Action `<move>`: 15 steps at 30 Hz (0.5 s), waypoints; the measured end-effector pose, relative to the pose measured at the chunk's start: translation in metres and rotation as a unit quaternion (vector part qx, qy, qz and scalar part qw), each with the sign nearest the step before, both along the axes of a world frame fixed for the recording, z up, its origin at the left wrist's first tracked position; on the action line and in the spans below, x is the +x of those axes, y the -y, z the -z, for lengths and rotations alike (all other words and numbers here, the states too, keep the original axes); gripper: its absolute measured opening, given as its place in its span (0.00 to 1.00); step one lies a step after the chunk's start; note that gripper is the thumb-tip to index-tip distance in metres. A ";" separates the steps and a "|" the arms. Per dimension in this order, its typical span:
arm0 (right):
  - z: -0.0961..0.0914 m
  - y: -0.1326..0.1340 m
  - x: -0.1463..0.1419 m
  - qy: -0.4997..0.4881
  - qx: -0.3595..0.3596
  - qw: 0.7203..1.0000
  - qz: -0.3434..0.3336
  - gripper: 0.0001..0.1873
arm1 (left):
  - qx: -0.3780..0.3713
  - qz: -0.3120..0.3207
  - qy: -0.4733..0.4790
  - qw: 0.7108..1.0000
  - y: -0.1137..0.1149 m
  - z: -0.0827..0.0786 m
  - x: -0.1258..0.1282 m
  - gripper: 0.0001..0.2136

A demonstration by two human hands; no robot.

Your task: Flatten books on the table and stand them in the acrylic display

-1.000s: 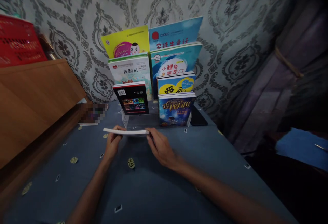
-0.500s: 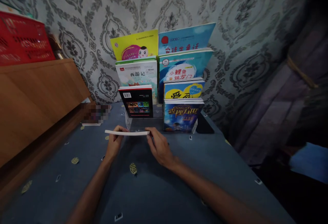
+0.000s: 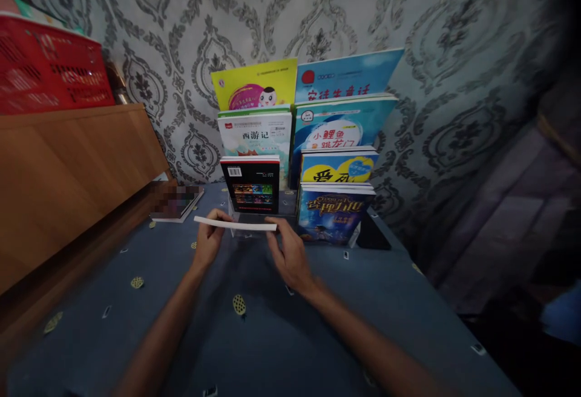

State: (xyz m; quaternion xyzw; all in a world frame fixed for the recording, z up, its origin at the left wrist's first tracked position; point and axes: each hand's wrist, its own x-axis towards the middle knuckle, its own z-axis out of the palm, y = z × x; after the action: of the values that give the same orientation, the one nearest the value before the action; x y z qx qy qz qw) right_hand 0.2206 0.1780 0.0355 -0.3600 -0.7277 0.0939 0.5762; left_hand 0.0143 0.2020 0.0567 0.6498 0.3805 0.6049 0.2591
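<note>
A thin book (image 3: pixel 240 226) is held between my two hands, its white page edge turned up towards me. My left hand (image 3: pixel 211 236) grips its left end and my right hand (image 3: pixel 288 252) its right end, both closed around the cover. Just beyond it, a clear stepped book stand (image 3: pixel 288 208) carries two columns of books. The left column has a black book (image 3: pixel 254 188) in front, a white book (image 3: pixel 256 134) behind it and a yellow book (image 3: pixel 258 79) at the back. The held book's covers are hidden from me.
On the right of the stand are a dark blue book (image 3: pixel 333 218), a yellow-and-blue book (image 3: pixel 338 167) and taller blue books (image 3: pixel 349 73). A book (image 3: pixel 177 203) lies by the wooden cabinet (image 3: pixel 77 185), which bears a red basket (image 3: pixel 49 67). A curtain (image 3: pixel 494 221) hangs on the right.
My hands have carried the book slightly forward, closer to the stand's front left. The view has shifted a little, so the stand and books appear further right.
</note>
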 end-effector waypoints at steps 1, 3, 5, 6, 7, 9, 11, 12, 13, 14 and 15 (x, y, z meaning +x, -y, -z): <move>-0.006 -0.002 0.000 -0.004 0.010 1.000 0.004 0.13 | 0.011 -0.003 0.002 1.000 -0.002 -0.007 0.002 0.10; -0.021 -0.006 0.001 -0.015 0.031 0.999 0.014 0.14 | 0.038 -0.011 0.010 0.999 -0.007 -0.024 0.006 0.07; -0.037 -0.010 0.002 -0.035 0.050 0.998 0.026 0.13 | 0.068 -0.021 0.017 0.997 -0.012 -0.041 0.012 0.04; -0.045 -0.012 0.003 -0.046 0.064 0.996 0.030 0.13 | 0.076 -0.023 0.023 0.997 -0.014 -0.050 0.014 0.03; -0.052 -0.014 0.004 -0.054 0.072 0.995 0.030 0.13 | 0.085 -0.020 0.030 0.996 -0.017 -0.057 0.017 0.03; -0.063 -0.019 0.005 -0.072 0.083 0.994 0.027 0.12 | 0.110 -0.016 0.037 0.993 -0.022 -0.068 0.022 0.04; -0.068 -0.024 0.006 -0.085 0.085 0.992 0.022 0.11 | 0.133 -0.025 0.043 0.990 -0.029 -0.073 0.026 0.06; -0.069 -0.026 0.006 -0.089 0.083 0.992 0.021 0.10 | 0.140 -0.033 0.049 0.988 -0.033 -0.074 0.028 0.06; -0.069 -0.029 0.007 -0.089 0.080 0.993 0.020 0.10 | 0.142 -0.041 0.056 0.987 -0.036 -0.073 0.029 0.07; -0.068 -0.031 0.007 -0.087 0.077 0.993 0.020 0.10 | 0.140 -0.048 0.064 0.987 -0.040 -0.071 0.030 0.07; -0.067 -0.033 0.008 -0.083 0.073 0.994 0.020 0.10 | 0.136 -0.051 0.071 0.987 -0.044 -0.069 0.030 0.07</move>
State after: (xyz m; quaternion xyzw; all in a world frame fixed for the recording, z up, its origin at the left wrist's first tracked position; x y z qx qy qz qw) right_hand 0.2284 0.2110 0.1026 -0.3222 -0.6751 0.0585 0.6611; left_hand 0.0444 0.2459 0.1256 0.6141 0.3077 0.7082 0.1633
